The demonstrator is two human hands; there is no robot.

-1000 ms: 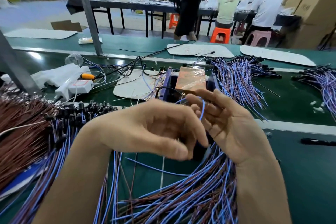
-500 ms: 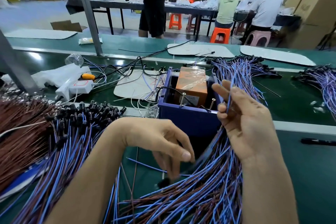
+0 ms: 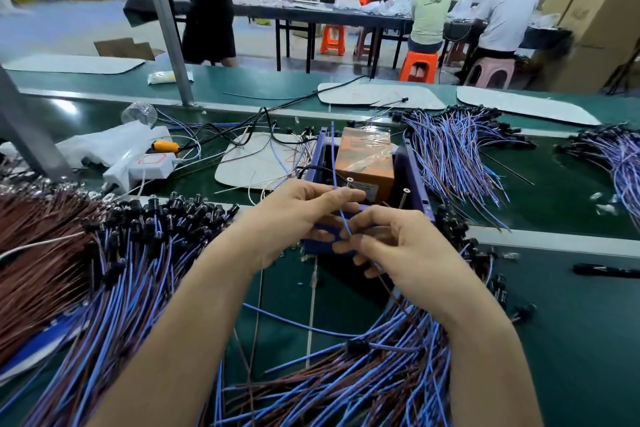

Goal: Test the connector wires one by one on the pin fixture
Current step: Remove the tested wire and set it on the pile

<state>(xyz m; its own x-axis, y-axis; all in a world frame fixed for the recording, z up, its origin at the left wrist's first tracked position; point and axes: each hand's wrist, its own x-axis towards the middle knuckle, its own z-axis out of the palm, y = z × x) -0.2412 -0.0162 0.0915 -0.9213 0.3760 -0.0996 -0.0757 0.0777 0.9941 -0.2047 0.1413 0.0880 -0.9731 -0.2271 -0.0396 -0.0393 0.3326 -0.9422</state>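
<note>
Right now I am pinching a single blue wire (image 3: 333,156) with both hands at the centre of the frame. My left hand (image 3: 294,215) is gripping it between thumb and forefinger. My right hand (image 3: 415,253) is pinching it just below, with its fingers curled round it. Above my left grip the wire is standing almost upright, its free end rising in front of the fixture box (image 3: 412,166). That blue box is sitting just beyond my hands, holding an orange block (image 3: 363,156), and two metal pins (image 3: 349,180) are poking up near its front. The left pin is showing just beside my left fingertips; I cannot tell whether the wire is touching it. A loose pile of wires (image 3: 346,374) is lying under my right wrist, at lower centre.
</note>
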